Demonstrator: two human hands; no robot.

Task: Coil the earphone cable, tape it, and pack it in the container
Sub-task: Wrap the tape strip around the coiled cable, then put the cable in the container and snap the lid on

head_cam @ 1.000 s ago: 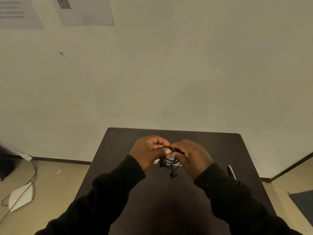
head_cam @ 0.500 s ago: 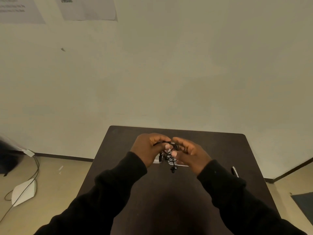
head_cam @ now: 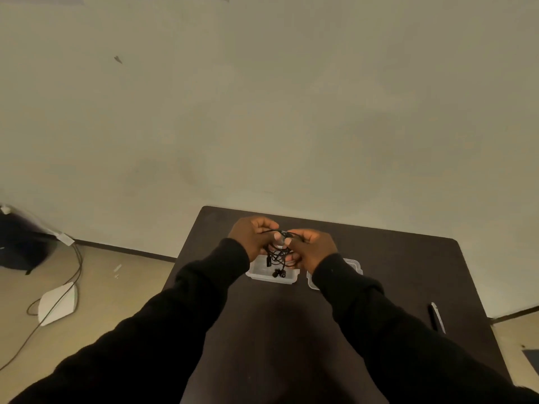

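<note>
A black earphone cable [head_cam: 278, 256] hangs in loose loops between my two hands, above the dark table [head_cam: 408, 272]. My left hand [head_cam: 252, 236] pinches the top of the coil from the left. From the right, my right hand [head_cam: 313, 249] grips the same bundle, thumb tip touching the left thumb. The two earbuds [head_cam: 279, 274] dangle at the bottom. Directly below sits a small clear plastic container [head_cam: 256, 271]. Its clear lid [head_cam: 354, 265] lies to the right, mostly hidden by my right sleeve. I cannot make out any tape.
A black and white pen [head_cam: 436, 316] lies near the table's right edge. On the floor to the left lie a white flat device [head_cam: 57, 303] with a cable and a dark object [head_cam: 20, 243]. A plain wall stands right behind the table.
Both hands have moved farther from me and a bit apart, carrying the cable over the container. The view tilted down, so the container and lid now show.
</note>
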